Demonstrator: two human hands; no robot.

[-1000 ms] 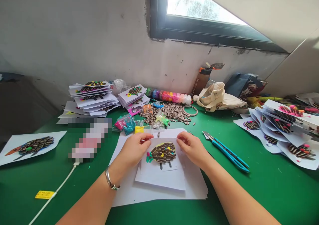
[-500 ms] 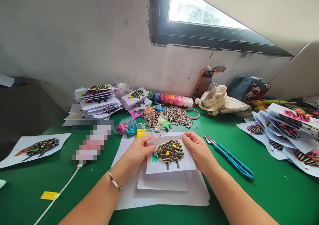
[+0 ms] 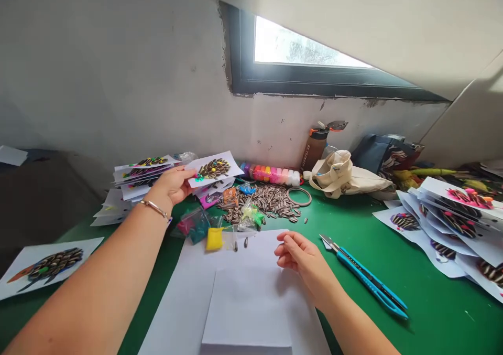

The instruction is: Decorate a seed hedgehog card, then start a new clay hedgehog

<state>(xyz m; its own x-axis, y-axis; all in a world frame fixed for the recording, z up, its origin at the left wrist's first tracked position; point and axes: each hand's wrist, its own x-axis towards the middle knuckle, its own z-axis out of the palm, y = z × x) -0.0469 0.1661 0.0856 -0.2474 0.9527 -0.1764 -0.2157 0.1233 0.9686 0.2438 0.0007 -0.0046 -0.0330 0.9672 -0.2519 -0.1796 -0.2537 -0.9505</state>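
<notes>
My left hand [image 3: 175, 183] reaches to the back left and pinches the left edge of a white card [image 3: 231, 162]. The card bears a hedgehog-like shape of sunflower seeds with yellow, blue and green dots, and is over a short pile of similar cards. My right hand [image 3: 299, 258] hovers above white paper [image 3: 173, 297], its fingers loosely curled and holding nothing. Below it lies a small blank stack of cards [image 3: 247, 308]. Two single seeds [image 3: 245, 242] rest near the paper's top edge, beside a yellow clay packet [image 3: 214, 239].
A blue utility knife [image 3: 369, 279] lies right of my right hand. Behind are loose sunflower seeds [image 3: 271, 200], a tape ring [image 3: 299, 196], clay tubs [image 3: 271, 174], a bottle [image 3: 313, 150] and a cloth bag [image 3: 334, 174]. Finished cards are stacked left [image 3: 135, 191] and right [image 3: 451, 229].
My left hand has carried the seed card from above the blank stack to the pile at the back left. My right hand has let go of the card and stays over the paper.
</notes>
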